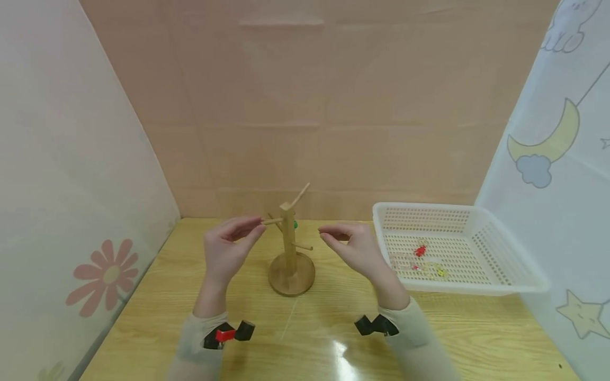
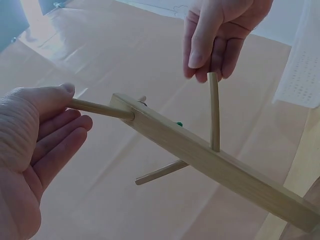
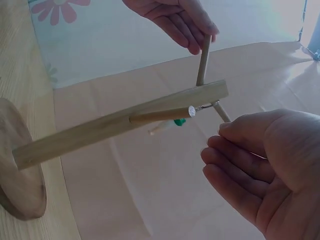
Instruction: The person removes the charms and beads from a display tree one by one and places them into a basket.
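A wooden stand (image 1: 289,238) with a square post, several pegs and a round base stands upright on the table. My left hand (image 1: 231,246) pinches the tip of its upper left peg (image 2: 97,108) between thumb and fingers. To the right of the post, my right hand (image 1: 350,246) has loosely bent fingers and nothing visible in them. In the right wrist view its thumb overlaps the back peg (image 3: 220,111); the head view shows it apart from the stand. A thin chain (image 3: 204,107) is at that back peg, and a green charm (image 3: 180,122) shows behind the post.
On the right of the wood-grain table (image 1: 157,296) sits a white slotted basket (image 1: 505,248). Inside lie thin bracelets with a red charm (image 1: 420,251) and a yellow charm (image 1: 441,273). Fabric walls (image 1: 305,106) stand behind and at both sides.
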Demonstrator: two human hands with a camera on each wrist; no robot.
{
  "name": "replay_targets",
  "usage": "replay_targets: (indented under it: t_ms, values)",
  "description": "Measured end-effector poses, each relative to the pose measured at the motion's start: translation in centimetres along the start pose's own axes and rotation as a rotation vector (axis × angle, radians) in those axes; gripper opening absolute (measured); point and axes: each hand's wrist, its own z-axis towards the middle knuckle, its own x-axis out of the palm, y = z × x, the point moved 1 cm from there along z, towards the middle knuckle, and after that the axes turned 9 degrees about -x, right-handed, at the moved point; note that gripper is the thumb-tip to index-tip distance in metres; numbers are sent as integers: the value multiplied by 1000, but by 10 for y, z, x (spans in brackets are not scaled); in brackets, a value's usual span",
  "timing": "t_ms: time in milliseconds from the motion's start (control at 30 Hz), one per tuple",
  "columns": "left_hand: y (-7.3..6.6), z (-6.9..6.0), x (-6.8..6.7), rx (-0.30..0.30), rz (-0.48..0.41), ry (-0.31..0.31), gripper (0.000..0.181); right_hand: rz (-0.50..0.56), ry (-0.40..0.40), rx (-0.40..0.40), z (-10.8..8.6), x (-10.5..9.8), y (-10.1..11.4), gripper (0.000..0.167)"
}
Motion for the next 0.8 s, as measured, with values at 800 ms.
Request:
replay_targets:
  t_ms: [800]
  values:
    - [8, 2, 1, -23, -63, -35, 17, 55, -124, -11, 35, 49, 6, 15]
